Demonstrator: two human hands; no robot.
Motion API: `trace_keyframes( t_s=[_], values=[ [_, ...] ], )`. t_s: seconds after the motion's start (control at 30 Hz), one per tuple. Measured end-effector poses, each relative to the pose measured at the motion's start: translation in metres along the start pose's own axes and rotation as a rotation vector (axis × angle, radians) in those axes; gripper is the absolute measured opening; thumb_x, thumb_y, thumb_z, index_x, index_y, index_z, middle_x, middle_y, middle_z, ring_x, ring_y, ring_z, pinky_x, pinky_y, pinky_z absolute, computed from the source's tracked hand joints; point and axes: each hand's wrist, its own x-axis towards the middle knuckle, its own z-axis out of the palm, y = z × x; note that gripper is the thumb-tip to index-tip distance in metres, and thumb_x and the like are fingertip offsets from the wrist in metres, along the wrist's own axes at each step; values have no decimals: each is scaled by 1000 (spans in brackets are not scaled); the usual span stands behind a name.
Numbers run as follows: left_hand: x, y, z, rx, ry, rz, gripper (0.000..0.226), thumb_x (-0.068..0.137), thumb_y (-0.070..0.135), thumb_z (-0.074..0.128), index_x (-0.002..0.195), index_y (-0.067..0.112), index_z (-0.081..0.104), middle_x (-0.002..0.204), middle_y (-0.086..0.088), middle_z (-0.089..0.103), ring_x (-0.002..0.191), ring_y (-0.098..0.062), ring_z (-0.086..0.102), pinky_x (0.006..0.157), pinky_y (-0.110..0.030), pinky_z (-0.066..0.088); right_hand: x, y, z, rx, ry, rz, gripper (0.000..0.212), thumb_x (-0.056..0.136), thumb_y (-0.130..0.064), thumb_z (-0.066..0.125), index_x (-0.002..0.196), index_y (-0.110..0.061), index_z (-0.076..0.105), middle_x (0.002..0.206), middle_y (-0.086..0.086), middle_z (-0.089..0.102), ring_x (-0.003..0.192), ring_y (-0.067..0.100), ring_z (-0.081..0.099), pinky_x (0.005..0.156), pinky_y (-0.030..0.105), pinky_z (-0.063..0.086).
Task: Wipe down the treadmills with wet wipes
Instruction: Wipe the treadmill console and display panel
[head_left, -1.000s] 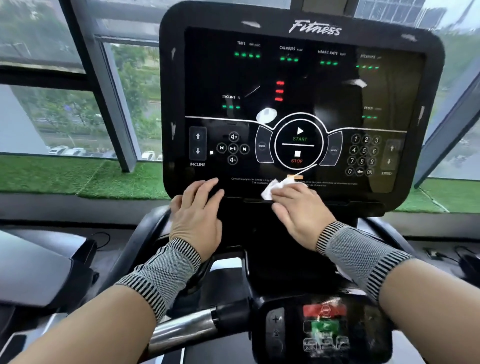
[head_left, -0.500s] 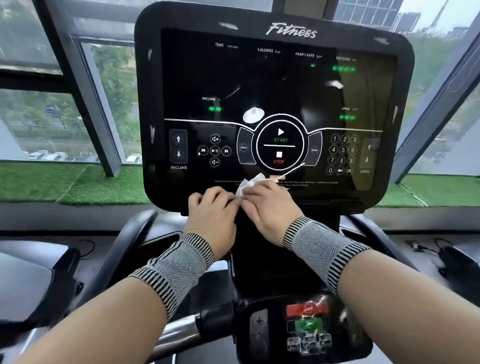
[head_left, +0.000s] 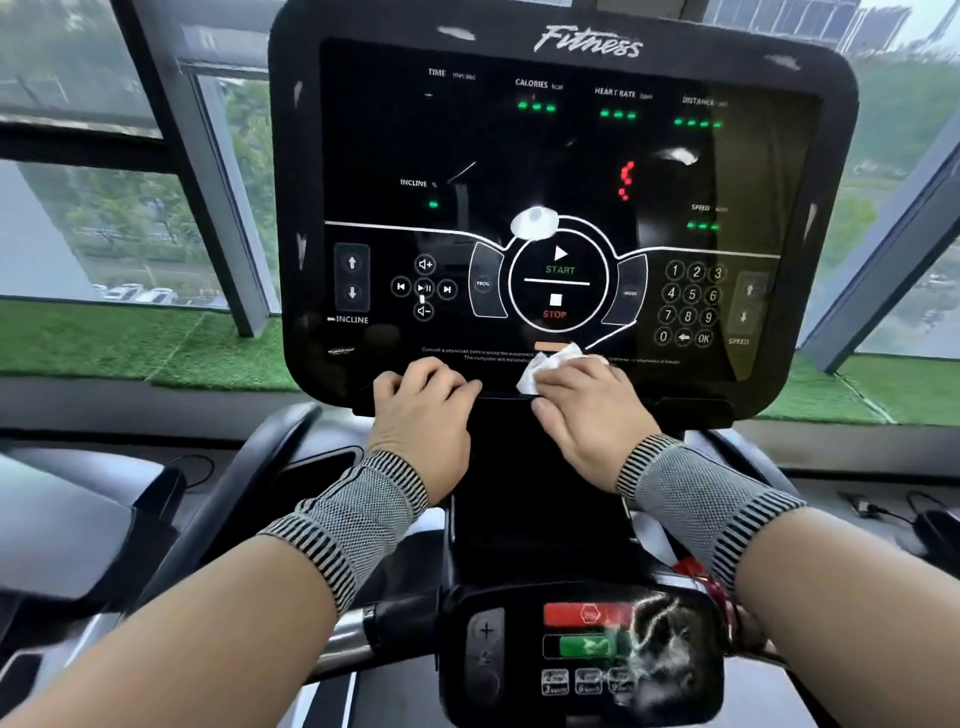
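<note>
A: Treadmill, nearest part first: small lower control panel (head_left: 582, 654), black, with a red bar above a green bar and a row of small keys. Streaks and glare on its right half. It sits below both hands, between the forearms.

B: Handlebar?

A: Chrome-and-black handlebar (head_left: 358, 639) runs out from the panel's left side, under the left forearm.

B: Wrists?

A: Grey knit wristband (head_left: 358, 514) with striped edges on the left wrist, matching wristband (head_left: 696, 509) on the right.

B: Left hand (head_left: 423, 415), state of grip?

A: Fingers curled over the bottom edge of the console (head_left: 561, 208), knuckles up. Nothing else held; it grips the edge only.

B: Right hand (head_left: 587, 410)?

A: Just right of the left hand, well clear of it. Fingers bent over a crumpled white wet wipe (head_left: 545, 369), pressing it against the console's lower border. The wipe shows at the fingertips and to their left, touching the glossy surface beside the small printed warning text.

B: Above the hands?

A: Round START/STOP control (head_left: 558, 283) directly above the wipe. Number keypad (head_left: 691, 306) up and right of the right hand; INCLINE arrows (head_left: 352, 278) up and left of the left hand. Green readouts lit along the top, "Fitness" logo at the upper edge.

B: Beyond the console?

A: Window frames (head_left: 202, 171), strip of green turf (head_left: 130, 348), blurred trees and parked cars outside.
</note>
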Motion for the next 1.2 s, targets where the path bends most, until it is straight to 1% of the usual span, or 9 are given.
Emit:
trace_keyframes(
  t_s=[0.17, 0.3, 0.37, 0.47, 0.63, 0.77, 0.9, 1.07, 1.2],
  values=[
    [4, 17, -2, 16, -37, -17, 56, 69, 30, 36, 113, 20, 68, 99, 6, 64, 108, -19, 42, 82, -38, 22, 6, -8, 3, -23, -17, -51, 88, 79, -56, -5, 131, -19, 55, 138, -11, 49, 132, 14, 31, 108, 35, 21],
    [5, 21, -2, 38, -119, -38, 53, 73, 26, 56, 125, 21, 61, 114, 6, 60, 118, -19, 37, 88, -41, 20, -5, 12, 0, -18, 1, -32, 85, 80, -57, -1, 128, -17, 58, 134, -10, 52, 130, 15, 33, 106, 34, 21],
    [5, 27, -2, 15, -142, -49, 54, 76, 25, 56, 129, 21, 58, 119, 6, 59, 121, -20, 39, 90, -41, 20, 1, -1, -1, -8, -12, -54, 85, 80, -56, -2, 126, -17, 58, 132, -9, 53, 129, 16, 34, 105, 34, 22],
    [7, 35, -2, 12, -127, -39, 53, 72, 25, 50, 123, 20, 62, 115, 4, 61, 116, -22, 42, 85, -42, 24, 1, 2, 2, -10, 2, -81, 83, 81, -55, -1, 127, -16, 57, 133, -8, 52, 129, 16, 34, 104, 35, 22],
    [9, 37, -1, 17, -113, -55, 54, 69, 22, 60, 123, 17, 62, 118, 3, 61, 118, -21, 37, 87, -45, 28, -5, 16, -2, -32, 4, -60, 82, 81, -56, -1, 122, -18, 60, 130, -11, 54, 127, 15, 36, 105, 35, 21],
    [11, 47, -3, 19, -134, -41, 53, 73, 23, 60, 126, 20, 60, 120, 4, 59, 121, -23, 40, 88, -42, 21, -4, 15, 1, -26, 1, -79, 81, 82, -55, -1, 125, -18, 57, 131, -9, 53, 128, 16, 36, 103, 36, 23],
    [13, 50, -5, 6, -129, -62, 54, 75, 22, 60, 129, 19, 58, 125, 3, 56, 123, -20, 33, 92, -45, 27, -16, 40, 1, -82, 42, -63, 75, 86, -54, 8, 119, -15, 63, 126, -7, 58, 124, 19, 42, 102, 38, 25],
    [14, 62, -10, 22, -195, -47, 58, 85, 26, 50, 142, 23, 43, 139, 7, 43, 134, -19, 25, 97, -40, 15, -8, 31, -3, -86, -19, -89, 81, 83, -55, 0, 123, -17, 59, 130, -10, 53, 126, 16, 38, 102, 37, 24],
    [18, 67, -11, -2, -203, -51, 59, 87, 26, 49, 145, 25, 38, 142, 9, 36, 135, -17, 16, 101, -41, 15, -27, 65, -6, -113, 51, -35, 75, 86, -54, 8, 115, -15, 66, 124, -7, 60, 122, 19, 45, 99, 40, 29]
  ],
)
